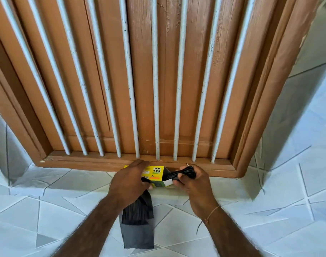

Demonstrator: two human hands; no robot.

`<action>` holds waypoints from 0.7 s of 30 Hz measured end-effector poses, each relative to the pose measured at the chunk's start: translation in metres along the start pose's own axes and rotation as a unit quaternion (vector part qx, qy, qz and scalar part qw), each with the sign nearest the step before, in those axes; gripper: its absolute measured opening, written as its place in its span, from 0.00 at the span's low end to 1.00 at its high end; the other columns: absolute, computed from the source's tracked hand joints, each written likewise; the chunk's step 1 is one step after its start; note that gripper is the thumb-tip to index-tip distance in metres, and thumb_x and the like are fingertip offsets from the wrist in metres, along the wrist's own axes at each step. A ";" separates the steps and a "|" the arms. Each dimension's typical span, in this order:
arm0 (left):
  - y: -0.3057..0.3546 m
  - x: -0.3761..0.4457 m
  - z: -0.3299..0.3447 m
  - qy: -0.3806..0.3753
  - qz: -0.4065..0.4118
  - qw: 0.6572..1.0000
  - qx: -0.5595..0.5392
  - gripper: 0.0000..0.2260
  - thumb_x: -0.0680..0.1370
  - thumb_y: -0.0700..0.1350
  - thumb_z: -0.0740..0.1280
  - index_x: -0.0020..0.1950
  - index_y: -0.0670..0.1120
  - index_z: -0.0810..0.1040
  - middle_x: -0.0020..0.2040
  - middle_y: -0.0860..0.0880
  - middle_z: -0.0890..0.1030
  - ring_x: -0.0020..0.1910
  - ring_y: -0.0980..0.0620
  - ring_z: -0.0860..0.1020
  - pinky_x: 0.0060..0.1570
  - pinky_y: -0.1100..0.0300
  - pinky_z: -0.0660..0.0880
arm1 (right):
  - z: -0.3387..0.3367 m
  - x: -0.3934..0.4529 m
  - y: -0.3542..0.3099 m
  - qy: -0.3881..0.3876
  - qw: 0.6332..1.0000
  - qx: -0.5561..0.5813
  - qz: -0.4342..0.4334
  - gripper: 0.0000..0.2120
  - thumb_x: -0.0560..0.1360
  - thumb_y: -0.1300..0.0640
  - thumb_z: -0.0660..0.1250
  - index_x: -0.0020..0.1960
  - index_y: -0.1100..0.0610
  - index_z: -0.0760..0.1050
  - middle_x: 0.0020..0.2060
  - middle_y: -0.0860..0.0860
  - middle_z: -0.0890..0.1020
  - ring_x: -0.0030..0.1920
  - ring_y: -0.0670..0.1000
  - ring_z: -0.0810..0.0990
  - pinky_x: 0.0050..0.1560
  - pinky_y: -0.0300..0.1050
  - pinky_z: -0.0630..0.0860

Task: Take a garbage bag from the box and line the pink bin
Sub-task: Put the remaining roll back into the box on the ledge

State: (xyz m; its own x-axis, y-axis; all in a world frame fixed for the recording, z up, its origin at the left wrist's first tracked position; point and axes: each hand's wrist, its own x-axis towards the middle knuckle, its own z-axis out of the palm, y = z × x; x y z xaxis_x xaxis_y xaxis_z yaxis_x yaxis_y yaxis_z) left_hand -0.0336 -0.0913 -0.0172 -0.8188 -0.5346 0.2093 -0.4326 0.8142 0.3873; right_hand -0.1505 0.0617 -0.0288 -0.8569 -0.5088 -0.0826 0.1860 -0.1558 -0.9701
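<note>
A small yellow and black garbage bag box [155,175] is held in front of the window sill, its right end open. My left hand [129,184] grips the box from the left. A flat black garbage bag [138,221] hangs down from under that hand. My right hand [190,180] is closed on a folded black bundle of bags [182,174] at the box's open end. The pink bin is not in view.
A brown wooden window frame [136,164] with closed shutters and several grey vertical bars [154,89] fills the view ahead. White tiled wall [269,210] with dark lines lies below and to both sides.
</note>
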 end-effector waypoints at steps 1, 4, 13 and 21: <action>-0.001 -0.002 -0.001 0.003 0.002 1.000 -0.015 0.30 0.66 0.53 0.75 0.67 0.57 0.72 0.64 0.60 0.75 0.57 0.52 0.77 0.52 0.58 0.75 | 0.003 -0.002 0.003 0.022 0.998 -0.050 -0.027 0.07 0.73 0.71 0.67 0.48 0.61 0.76 0.45 0.56 0.82 0.48 0.54 0.83 0.48 0.47 0.82; -0.005 -0.007 -0.007 0.015 0.007 0.998 -0.065 0.29 0.66 0.55 0.76 0.66 0.58 0.72 0.62 0.60 0.75 0.57 0.54 0.76 0.49 0.60 0.73 | 0.009 -0.014 0.009 0.113 0.929 -0.306 -0.177 0.11 0.74 0.61 0.69 0.56 0.55 0.75 0.50 0.49 0.78 0.52 0.48 0.77 0.56 0.40 0.74; -0.017 -0.028 -0.020 0.031 0.052 0.990 -0.127 0.30 0.67 0.54 0.76 0.67 0.57 0.72 0.64 0.59 0.74 0.58 0.54 0.75 0.54 0.59 0.73 | 0.040 -0.062 0.002 0.229 0.903 -0.249 -0.266 0.15 0.72 0.64 0.72 0.49 0.48 0.70 0.44 0.47 0.80 0.45 0.46 0.80 0.47 0.28 0.73; -0.015 -0.040 -0.036 0.048 0.072 0.983 -0.160 0.30 0.67 0.54 0.76 0.68 0.57 0.72 0.65 0.60 0.74 0.59 0.57 0.73 0.52 0.65 0.67 | 0.037 -0.073 -0.002 0.160 0.808 -0.451 -0.345 0.15 0.76 0.69 0.62 0.55 0.56 0.82 0.50 0.51 0.81 0.50 0.50 0.76 0.55 0.32 0.70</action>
State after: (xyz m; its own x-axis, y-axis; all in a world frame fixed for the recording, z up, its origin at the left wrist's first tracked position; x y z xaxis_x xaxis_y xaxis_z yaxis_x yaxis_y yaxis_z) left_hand 0.0191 -0.0907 0.0008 -0.8165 -0.4513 0.3602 -0.1616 0.7775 0.6077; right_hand -0.0702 0.0682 -0.0127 -0.7144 -0.2962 0.6339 -0.6906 0.4444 -0.5706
